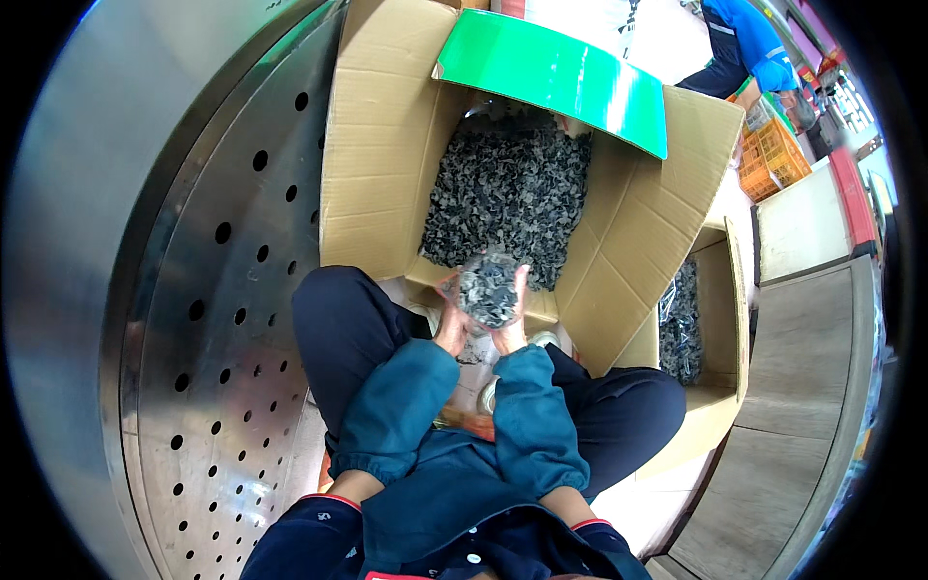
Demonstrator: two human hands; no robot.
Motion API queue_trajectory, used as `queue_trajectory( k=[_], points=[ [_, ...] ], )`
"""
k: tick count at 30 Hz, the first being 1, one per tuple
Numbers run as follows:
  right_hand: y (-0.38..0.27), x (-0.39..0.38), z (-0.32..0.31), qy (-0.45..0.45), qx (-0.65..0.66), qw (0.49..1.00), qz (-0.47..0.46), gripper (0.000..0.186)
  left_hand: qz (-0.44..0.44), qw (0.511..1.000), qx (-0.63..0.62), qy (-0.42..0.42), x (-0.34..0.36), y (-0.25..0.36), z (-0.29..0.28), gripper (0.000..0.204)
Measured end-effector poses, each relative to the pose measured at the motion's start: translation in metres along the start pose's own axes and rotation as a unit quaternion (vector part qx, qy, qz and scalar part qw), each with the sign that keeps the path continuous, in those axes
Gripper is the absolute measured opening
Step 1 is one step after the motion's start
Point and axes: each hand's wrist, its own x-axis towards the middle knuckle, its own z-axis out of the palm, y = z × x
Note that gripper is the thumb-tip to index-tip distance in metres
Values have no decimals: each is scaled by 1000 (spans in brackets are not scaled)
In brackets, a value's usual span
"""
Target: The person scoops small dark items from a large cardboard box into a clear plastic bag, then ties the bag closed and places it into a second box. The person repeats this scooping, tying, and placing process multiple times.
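Both my hands cup a heap of dark, curly dried fungus pieces (488,287) over the near edge of a large open cardboard box (382,145). My left hand (450,324) holds the heap from the left and below. My right hand (512,324) holds it from the right. The box is filled with the same black-and-grey dried fungus (507,193). A green flap (556,77) lies across the far side of the box. I am seated, in teal sleeves and dark trousers, with my knees on either side.
A big perforated stainless steel surface (222,319) curves along my left. A second cardboard box (720,319) with more dried fungus stands at my right. Further right is a wooden top (793,367). A person in blue (744,43) and orange crates (773,150) are in the far background.
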Motion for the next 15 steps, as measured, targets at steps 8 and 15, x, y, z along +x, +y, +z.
queue_trajectory(
  k=[8,15],
  points=[
    [-16,28,-58,165,-428,859,-225,41,-60,958,-256,-114,11,-16,-5,37],
    [-8,41,-88,242,-729,641,-15,92,298,786,541,4,47,-55,-62,36]
  ],
)
